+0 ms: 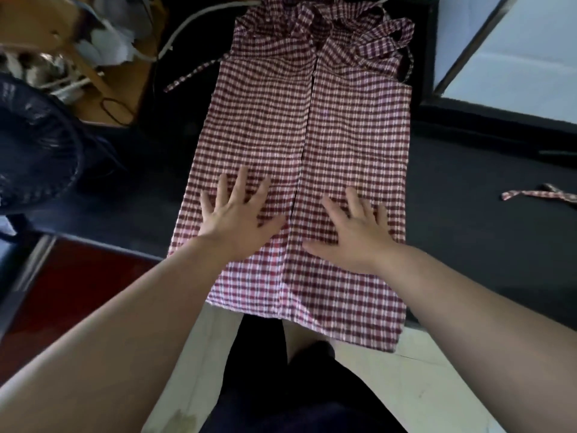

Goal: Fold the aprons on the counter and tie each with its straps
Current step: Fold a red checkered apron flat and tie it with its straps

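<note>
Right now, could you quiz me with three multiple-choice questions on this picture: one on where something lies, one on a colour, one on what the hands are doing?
1. Where on the apron are the straps bunched?
A) at its far end
B) under the hands
C) at its near hem

2. What colour is the check?
A) blue and yellow
B) red and white
C) green and black

3. How do the left hand and right hand lie?
A) both flat on the cloth
B) both clenched round a strap
C) one raised in the air

Answers: A, the straps pile up at the end away from the person; B, the cloth shows red and white squares; A, both hands rest with fingers spread.
</note>
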Motion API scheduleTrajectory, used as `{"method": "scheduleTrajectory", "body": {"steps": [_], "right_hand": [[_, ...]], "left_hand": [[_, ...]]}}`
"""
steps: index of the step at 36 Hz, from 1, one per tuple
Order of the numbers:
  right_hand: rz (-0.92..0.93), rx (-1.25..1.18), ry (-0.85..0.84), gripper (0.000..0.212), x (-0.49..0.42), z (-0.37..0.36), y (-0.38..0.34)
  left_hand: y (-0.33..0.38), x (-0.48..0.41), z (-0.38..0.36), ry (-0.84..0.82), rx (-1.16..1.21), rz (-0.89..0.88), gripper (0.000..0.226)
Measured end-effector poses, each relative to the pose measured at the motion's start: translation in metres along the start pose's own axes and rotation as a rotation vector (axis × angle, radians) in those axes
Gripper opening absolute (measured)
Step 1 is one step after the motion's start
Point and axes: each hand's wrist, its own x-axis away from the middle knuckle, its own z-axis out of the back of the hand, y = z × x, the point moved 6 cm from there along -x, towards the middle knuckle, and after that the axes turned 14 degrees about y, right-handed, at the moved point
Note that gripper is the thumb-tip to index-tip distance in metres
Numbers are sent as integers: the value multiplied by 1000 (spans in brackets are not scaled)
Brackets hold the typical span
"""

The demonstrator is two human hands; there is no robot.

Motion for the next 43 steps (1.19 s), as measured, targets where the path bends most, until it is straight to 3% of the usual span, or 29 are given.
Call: {"method": "scheduleTrajectory", "body": {"steps": [7, 15, 18, 21, 24, 26, 29, 31, 34, 38, 43], "right_hand": [[51, 105, 55, 91, -12, -6, 12], [-17, 108, 136, 93, -65, 26, 23], [-59, 103, 242, 91, -71, 40, 22], [36, 148, 405, 64, -57, 46, 5], [149, -38, 515, 31, -34, 37, -9], [134, -158, 464, 30, -22, 27, -13], [146, -204, 354, 58, -6, 19, -21], [176, -120, 221, 71, 5, 11, -25], [217, 7, 108, 65, 21, -2, -30], [251, 51, 161, 45, 33, -3, -32], [273, 127, 205, 38, 40, -4, -32]], "left_hand": [[-2, -14, -6, 46, -72, -54, 82], [5, -83, 15, 95, -83, -132, 79], [7, -97, 23, 138, -11, -162, 73], [5, -81, 35, 328, 106, -207, 54], [8, -41, 43, 492, 187, -335, 35], [9, -18, 37, 397, 226, -357, 36], [4, 10, 15, 79, 115, -328, 68], [1, 23, 6, -25, -4, -377, 85], [-5, 36, 0, -67, -103, -399, 87], [-11, 46, 3, 11, -121, -306, 68], [-10, 54, -9, -14, -148, -275, 66]]}}
